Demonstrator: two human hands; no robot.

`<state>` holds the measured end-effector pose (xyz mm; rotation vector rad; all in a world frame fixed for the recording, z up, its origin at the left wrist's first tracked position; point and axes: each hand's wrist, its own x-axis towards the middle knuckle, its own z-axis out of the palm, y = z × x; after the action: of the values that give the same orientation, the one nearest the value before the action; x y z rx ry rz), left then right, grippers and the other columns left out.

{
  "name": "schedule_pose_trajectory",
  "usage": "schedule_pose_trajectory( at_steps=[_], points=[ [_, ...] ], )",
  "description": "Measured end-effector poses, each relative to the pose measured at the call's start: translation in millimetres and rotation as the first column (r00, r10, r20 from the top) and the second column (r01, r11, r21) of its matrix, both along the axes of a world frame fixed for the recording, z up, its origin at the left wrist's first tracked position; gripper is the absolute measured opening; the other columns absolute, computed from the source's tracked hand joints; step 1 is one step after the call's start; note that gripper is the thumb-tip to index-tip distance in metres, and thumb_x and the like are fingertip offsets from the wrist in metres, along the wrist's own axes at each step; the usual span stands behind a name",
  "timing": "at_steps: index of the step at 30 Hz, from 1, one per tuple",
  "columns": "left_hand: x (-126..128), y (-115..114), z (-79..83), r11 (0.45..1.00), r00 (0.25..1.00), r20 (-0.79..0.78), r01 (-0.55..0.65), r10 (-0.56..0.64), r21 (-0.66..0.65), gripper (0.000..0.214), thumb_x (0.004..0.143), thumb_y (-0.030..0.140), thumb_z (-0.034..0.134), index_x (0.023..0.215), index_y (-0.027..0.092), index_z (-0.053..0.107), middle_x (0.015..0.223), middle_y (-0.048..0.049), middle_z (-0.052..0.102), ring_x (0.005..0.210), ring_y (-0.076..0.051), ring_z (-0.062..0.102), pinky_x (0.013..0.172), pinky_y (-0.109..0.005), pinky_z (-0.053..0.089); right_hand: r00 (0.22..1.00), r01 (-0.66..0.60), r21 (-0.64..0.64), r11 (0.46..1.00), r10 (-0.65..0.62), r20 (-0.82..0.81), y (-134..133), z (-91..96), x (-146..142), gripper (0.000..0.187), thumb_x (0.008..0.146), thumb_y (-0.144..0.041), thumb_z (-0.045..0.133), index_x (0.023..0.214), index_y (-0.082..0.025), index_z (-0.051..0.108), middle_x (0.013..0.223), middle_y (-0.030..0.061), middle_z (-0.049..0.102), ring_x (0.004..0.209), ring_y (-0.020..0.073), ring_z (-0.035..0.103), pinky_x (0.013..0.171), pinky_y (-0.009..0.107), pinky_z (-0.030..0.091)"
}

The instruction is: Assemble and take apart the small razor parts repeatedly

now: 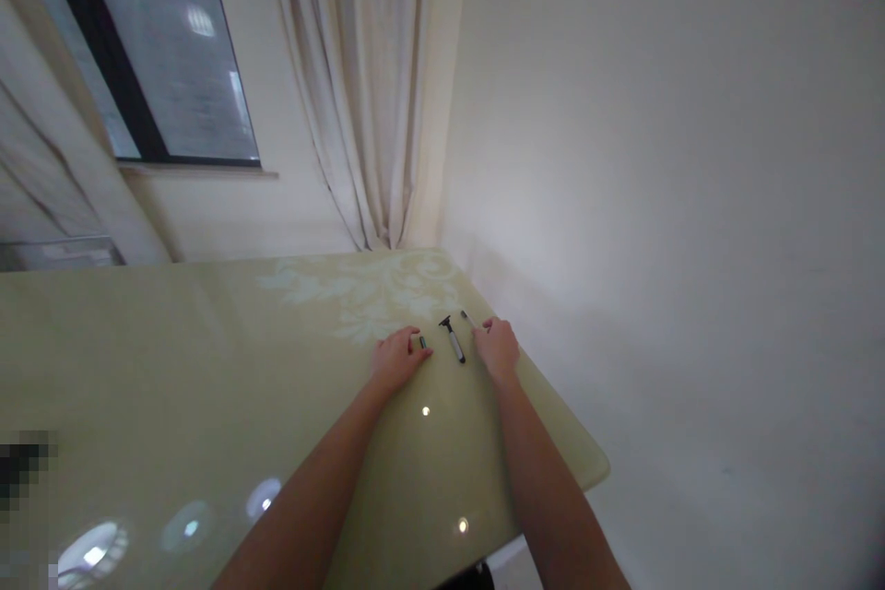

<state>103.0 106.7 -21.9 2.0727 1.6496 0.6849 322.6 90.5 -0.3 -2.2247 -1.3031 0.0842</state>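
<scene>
You face a glossy, pale yellow-green surface (172, 369) with a white floral print (366, 295) near its far corner. Its top mirrors several round light reflections (93, 553). A plain white wall (656, 157) runs along your right, just beside the surface's edge. Cream curtains (366, 83) hang in the corner ahead. Left of them is a dark-framed window (159, 37) above a narrow sill (200, 171).

The counter (172, 359) is glossy and smooth like glass, mirroring round lamp spots along its near edge. The razor (454, 339) by the far right corner has a matt dark head and a shiny, metal-looking handle. The curtain (359, 92) is matt cloth, and the wall (656, 157) is matt and smooth.
</scene>
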Motion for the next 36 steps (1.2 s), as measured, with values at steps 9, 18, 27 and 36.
schedule_pose_trajectory(
  at_steps=[9, 18, 27, 36],
  points=[
    [-7, -2, 0.9, 1.000, 0.985, 0.172, 0.024, -0.023, -0.007, 0.022, 0.093, 0.038, 0.057, 0.098, 0.019, 0.067, 0.085, -0.0032, 0.073, 0.078, -0.018, 0.065, 0.072, -0.028, 0.045, 0.991, -0.131, 0.259, 0.957, 0.132, 0.013, -4, 20.0, -29, 0.029, 0.098, -0.039, 0.053, 0.085, -0.019, 0.069, 0.083, 0.0055, 0.070, 0.074, 0.0185, 0.061, 0.067, 0.027, 0.038],
    [-23, -29, 9.0, 0.988, 0.942, 0.298, 0.154, -0.153, 0.021, 0.038, 0.098, 0.035, 0.038, 0.081, 0.019, 0.068, 0.076, -0.0052, 0.071, 0.076, -0.019, 0.066, 0.075, -0.030, 0.049, 0.872, -0.475, 0.224, 0.851, 0.490, -0.010, -17, 10.4, -82, 0.046, 0.103, -0.041, 0.046, 0.064, -0.019, 0.061, 0.058, 0.0002, 0.058, 0.055, 0.0136, 0.046, 0.057, 0.027, 0.025],
    [-58, -111, 14.9, 0.975, 0.898, 0.426, 0.181, -0.110, -0.130, 0.037, 0.087, 0.044, 0.047, 0.084, 0.018, 0.073, 0.083, -0.0094, 0.076, 0.083, -0.027, 0.068, 0.073, -0.034, 0.054, 0.433, -0.839, 0.272, 0.471, 0.881, -0.190, -59, 6.5, -136, 0.045, 0.096, -0.038, 0.056, 0.058, -0.018, 0.045, 0.053, -0.0061, 0.037, 0.053, 0.0097, 0.035, 0.055, 0.026, 0.023],
    [-63, -118, 7.8, 0.965, 0.859, 0.511, 0.160, -0.033, -0.206, 0.054, 0.087, 0.059, 0.050, 0.056, 0.023, 0.024, 0.056, 0.0047, 0.022, 0.053, -0.011, 0.026, 0.050, -0.026, 0.022, 0.488, -0.830, 0.208, 0.517, 0.855, -0.174, -52, 17.8, -125, 0.035, 0.095, -0.037, 0.061, 0.066, -0.018, 0.054, 0.063, -0.0045, 0.050, 0.060, 0.0107, 0.042, 0.058, 0.025, 0.027]
  ],
)
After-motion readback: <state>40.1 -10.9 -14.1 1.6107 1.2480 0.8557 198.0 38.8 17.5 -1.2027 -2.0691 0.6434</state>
